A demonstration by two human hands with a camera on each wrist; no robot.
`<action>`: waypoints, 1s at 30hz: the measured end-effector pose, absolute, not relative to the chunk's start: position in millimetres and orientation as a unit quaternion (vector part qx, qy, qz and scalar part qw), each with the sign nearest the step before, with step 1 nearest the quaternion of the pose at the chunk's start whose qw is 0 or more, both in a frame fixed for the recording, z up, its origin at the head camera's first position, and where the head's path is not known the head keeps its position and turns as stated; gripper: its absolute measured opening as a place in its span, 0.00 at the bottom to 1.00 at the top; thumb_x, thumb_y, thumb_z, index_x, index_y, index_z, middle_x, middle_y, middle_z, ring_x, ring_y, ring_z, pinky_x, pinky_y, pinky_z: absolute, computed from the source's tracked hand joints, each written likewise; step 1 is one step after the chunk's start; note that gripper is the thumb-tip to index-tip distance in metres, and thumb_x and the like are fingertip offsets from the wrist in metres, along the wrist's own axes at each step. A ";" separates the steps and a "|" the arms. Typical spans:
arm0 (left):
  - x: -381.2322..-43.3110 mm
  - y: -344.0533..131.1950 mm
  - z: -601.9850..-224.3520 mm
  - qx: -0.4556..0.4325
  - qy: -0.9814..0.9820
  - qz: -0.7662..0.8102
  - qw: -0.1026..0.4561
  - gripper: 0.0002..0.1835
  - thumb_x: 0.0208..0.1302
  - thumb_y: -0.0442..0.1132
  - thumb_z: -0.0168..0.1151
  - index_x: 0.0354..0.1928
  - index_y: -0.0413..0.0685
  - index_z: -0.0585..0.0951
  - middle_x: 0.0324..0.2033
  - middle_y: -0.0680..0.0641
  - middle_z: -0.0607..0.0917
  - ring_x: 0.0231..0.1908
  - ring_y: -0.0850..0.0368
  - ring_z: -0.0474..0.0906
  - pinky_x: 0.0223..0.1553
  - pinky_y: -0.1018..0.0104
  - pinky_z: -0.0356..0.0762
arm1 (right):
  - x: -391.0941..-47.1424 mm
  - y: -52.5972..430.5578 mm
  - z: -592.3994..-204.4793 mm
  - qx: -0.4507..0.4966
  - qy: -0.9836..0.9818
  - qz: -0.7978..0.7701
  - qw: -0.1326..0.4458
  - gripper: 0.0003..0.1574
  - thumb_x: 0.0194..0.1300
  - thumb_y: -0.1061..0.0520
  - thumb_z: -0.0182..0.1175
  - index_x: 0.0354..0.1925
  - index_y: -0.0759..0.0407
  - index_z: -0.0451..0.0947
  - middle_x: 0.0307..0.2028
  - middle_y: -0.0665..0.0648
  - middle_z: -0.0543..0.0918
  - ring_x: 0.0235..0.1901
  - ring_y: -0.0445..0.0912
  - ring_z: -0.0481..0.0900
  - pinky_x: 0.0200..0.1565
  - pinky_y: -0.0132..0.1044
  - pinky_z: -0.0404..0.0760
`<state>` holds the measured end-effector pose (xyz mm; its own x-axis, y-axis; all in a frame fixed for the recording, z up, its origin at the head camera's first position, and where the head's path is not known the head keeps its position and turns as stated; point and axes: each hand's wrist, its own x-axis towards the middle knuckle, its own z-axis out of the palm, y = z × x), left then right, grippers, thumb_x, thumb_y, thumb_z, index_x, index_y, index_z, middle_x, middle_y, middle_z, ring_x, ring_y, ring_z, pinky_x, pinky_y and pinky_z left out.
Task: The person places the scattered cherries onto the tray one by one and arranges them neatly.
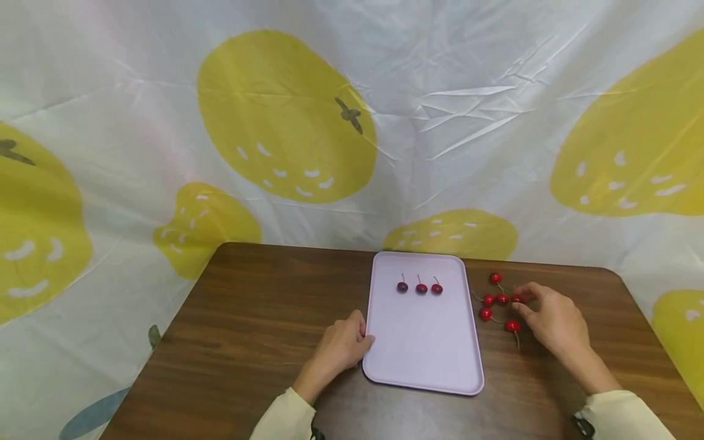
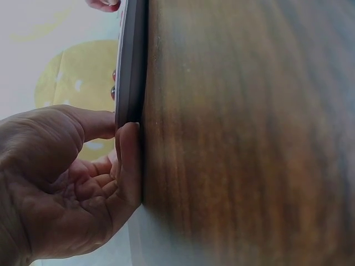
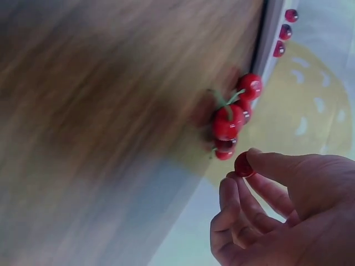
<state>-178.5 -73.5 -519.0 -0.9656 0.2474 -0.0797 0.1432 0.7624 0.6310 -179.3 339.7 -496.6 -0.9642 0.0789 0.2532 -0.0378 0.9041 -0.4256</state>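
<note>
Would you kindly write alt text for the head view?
A right hand pinches a glossy red cherry beside five others on a brown wooden table; the left hand grips a lilac rectangular tray holding three darker cherries. White fabric hangs behind.

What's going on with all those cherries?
A person's right hand is pinching one red cherry, with five loose cherries close by on the wood-grain table. The left hand grips the left edge of a pale lilac tray. Three darker cherries sit in a row on it, toward its far end.
</note>
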 end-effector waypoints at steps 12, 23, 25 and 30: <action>-178.7 -68.4 -519.4 0.107 0.935 0.328 0.087 0.13 0.70 0.43 0.69 0.36 0.49 0.73 0.21 0.52 0.77 0.19 0.60 0.74 0.21 0.66 0.69 | -178.7 302.5 -481.7 0.012 -0.964 0.223 0.145 0.15 0.64 0.54 0.73 0.49 0.51 0.85 0.40 0.56 0.91 0.30 0.47 0.84 0.26 0.43 0.72; -177.6 -72.0 -519.5 0.103 0.935 0.328 0.086 0.13 0.69 0.42 0.70 0.36 0.48 0.73 0.21 0.51 0.77 0.20 0.59 0.74 0.21 0.66 0.69 | -196.0 243.3 -474.4 0.067 -0.960 0.229 0.145 0.14 0.61 0.57 0.75 0.46 0.50 0.86 0.37 0.53 0.89 0.31 0.46 0.83 0.27 0.41 0.74; -177.5 -72.9 -520.0 0.102 0.935 0.330 0.085 0.13 0.69 0.42 0.70 0.36 0.49 0.73 0.21 0.52 0.77 0.19 0.59 0.74 0.21 0.65 0.70 | -199.0 232.3 -473.7 0.088 -0.960 0.230 0.132 0.14 0.61 0.57 0.76 0.46 0.49 0.86 0.36 0.52 0.88 0.30 0.44 0.82 0.27 0.41 0.74; -178.9 -73.2 -522.0 0.112 0.937 0.322 0.073 0.13 0.68 0.42 0.70 0.35 0.49 0.73 0.21 0.53 0.77 0.19 0.60 0.73 0.22 0.65 0.70 | -202.9 209.3 -476.5 0.106 -0.966 0.216 0.097 0.12 0.62 0.55 0.77 0.44 0.48 0.86 0.37 0.51 0.90 0.31 0.45 0.84 0.27 0.41 0.76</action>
